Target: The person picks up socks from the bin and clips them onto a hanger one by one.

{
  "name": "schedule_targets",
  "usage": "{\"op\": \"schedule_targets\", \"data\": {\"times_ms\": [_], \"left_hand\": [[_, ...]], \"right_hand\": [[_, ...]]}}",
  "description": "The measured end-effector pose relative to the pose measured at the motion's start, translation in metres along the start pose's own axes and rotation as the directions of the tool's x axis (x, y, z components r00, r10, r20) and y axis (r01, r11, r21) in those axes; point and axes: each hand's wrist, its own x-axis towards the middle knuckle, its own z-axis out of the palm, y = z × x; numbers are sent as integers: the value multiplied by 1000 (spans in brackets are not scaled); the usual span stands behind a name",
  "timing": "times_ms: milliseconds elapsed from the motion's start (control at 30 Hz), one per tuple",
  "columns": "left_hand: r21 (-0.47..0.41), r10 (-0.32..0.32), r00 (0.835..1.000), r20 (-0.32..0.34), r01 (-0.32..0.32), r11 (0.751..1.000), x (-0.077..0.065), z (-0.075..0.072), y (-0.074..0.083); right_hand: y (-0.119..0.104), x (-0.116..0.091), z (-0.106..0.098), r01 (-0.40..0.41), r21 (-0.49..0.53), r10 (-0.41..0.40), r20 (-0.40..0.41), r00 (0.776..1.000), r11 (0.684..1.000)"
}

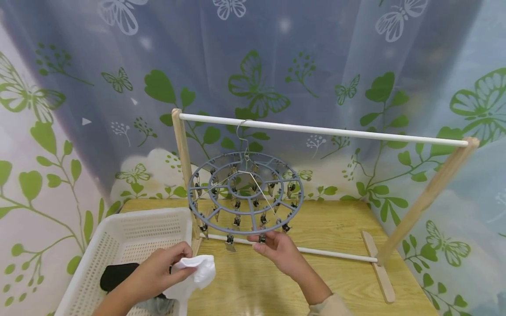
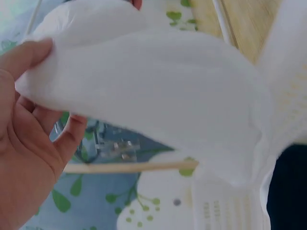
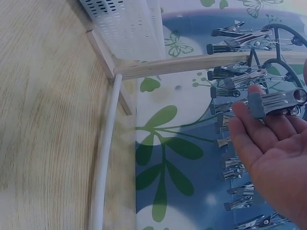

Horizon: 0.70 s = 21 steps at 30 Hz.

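Below and left of the round clip hanger (image 1: 247, 213), apart from its rim, the left hand (image 1: 168, 263) pinches a white cloth (image 1: 203, 271) between thumb and fingers. At the hanger's near edge, the right hand (image 1: 278, 252) is loosely extended, gripping nothing plainly, its fingers behind one metal clip (image 3: 278, 103); whether they touch it, I cannot tell. Similar clips dangle all round the hanger's rings.

Left of the hanger stands a white perforated basket (image 1: 148, 213), with a dark item (image 1: 118, 275) and a grey cloth (image 1: 156, 306) inside, both partly covered by the left hand and forearm. Above the hanger runs a white top rail (image 1: 322, 130) carrying its hook. A wooden left post (image 1: 182, 147) stands close by the hanger's left edge; a right post (image 1: 428, 199) leans well to its right. Beneath the hanger, a lower rail (image 1: 336, 254) passes behind the right hand, over the wooden surface (image 1: 328, 224). Behind everything hangs a patterned curtain (image 1: 312, 39).
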Motion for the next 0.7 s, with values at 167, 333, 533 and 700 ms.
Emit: {"op": "schedule_targets", "data": {"times_ms": [167,333,533,700], "left_hand": [[4,-37,999,-28,38,999,3,4,14],[-15,0,995,-104,-1,1000,5,7,19],[-40,35,989,-143,-41,998,11,20,18],[-83,49,990,-135,-60,995,15,31,17]], "right_hand": [[1,0,2,-2,24,1,15,1000,1000],[0,0,3,-4,18,4,14,1000,1000],[2,1,3,14,3,-14,-13,1000,1000],[3,2,3,13,51,-12,-13,1000,999]]}}
